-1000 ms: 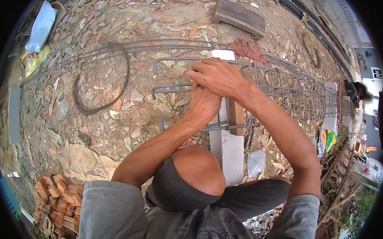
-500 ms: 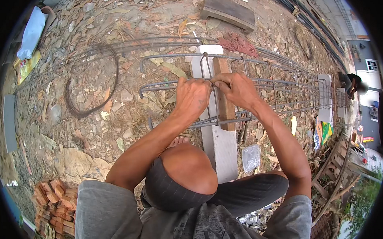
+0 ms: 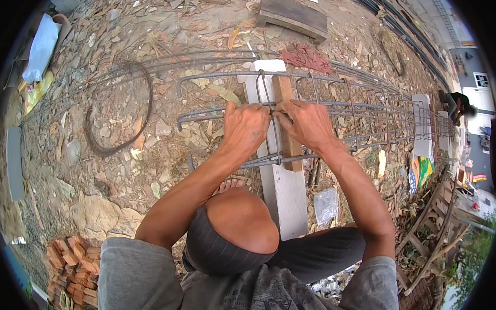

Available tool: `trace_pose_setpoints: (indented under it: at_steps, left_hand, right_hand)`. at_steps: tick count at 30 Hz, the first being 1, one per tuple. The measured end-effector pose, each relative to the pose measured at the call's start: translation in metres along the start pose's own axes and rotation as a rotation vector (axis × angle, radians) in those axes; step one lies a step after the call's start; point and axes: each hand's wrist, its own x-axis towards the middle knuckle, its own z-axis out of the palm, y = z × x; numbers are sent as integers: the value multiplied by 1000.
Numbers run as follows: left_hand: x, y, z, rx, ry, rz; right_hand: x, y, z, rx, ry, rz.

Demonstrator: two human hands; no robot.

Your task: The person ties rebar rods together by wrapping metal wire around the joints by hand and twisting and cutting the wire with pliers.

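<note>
Both of my hands are at the middle bars of a long steel rebar cage (image 3: pixel 361 107), over a pale support block (image 3: pixel 291 194). My left hand (image 3: pixel 247 125) is closed near a stirrup and the bars, knuckles up. Just to its right, my right hand (image 3: pixel 306 123) is also closed, thumb and finger pinched close to the same stirrup. What the fingertips hold is too small and hidden to name. A wooden piece (image 3: pixel 292 148) lies across the block under the bars, partly behind my right hand.
A wire coil (image 3: pixel 148 112) lies on the littered ground at left. A stack of bricks (image 3: pixel 71 265) is lower left. A dark bench-like block (image 3: pixel 292 15) sits at the top, a red cloth (image 3: pixel 306 58) below it. Another person (image 3: pixel 457 105) crouches far right beside the cage.
My hands were overlapped above the upper bars; they have come apart and lowered to the middle bars, side by side. Since half a second ago they have barely moved.
</note>
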Motion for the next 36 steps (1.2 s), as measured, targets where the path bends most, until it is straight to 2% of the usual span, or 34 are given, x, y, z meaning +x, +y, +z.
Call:
trace_pose_setpoints:
  at_steps: [4, 8, 11, 12, 16, 19, 22, 25, 27, 29, 30, 32, 33, 34, 36]
  left_hand:
    - [0, 2, -2, 23, -19, -17]
    - [2, 3, -4, 45, -51, -19]
    - [3, 9, -10, 64, -60, -3]
    - [4, 9, -10, 76, -82, -15]
    - [5, 13, -9, 108, -125, -46]
    - [4, 10, -6, 122, -86, -6]
    - [4, 9, -5, 166, -53, 39]
    - [5, 13, -8, 182, -103, -6]
    - [5, 16, -11, 174, -118, -42]
    - [6, 19, -9, 140, -93, -53]
    - [7, 19, -6, 122, -91, -45]
    - [6, 17, -6, 103, -76, -38]
    - [5, 19, -4, 92, -77, -47]
    - [3, 19, -5, 87, -77, -56]
    - [5, 21, -7, 115, -85, -63]
  right_hand:
    - [-3, -17, 18, 69, 37, 287]
    - [-16, -16, 14, -6, 15, 248]
    - [-36, 2, 11, -270, 67, -66]
    - [-42, -1, -5, -465, -17, -94]
    - [-46, 9, -44, -476, -190, -287]
    - [-50, 14, -34, -390, -111, -212]
    - [-53, 5, -23, -347, -122, -83]
    - [-64, -12, -20, -328, 95, -42]
    - [-81, -10, -40, -217, 289, -334]
    - [-120, -11, -82, 71, 122, -239]
    - [-148, -7, -100, 303, -129, -3]
    - [-188, 48, -91, 460, -686, 351]
    - [-211, 87, -63, 426, -807, 439]
    - [-243, 132, -11, 398, -820, 574]
    - [-279, 195, 63, 187, -841, 686]
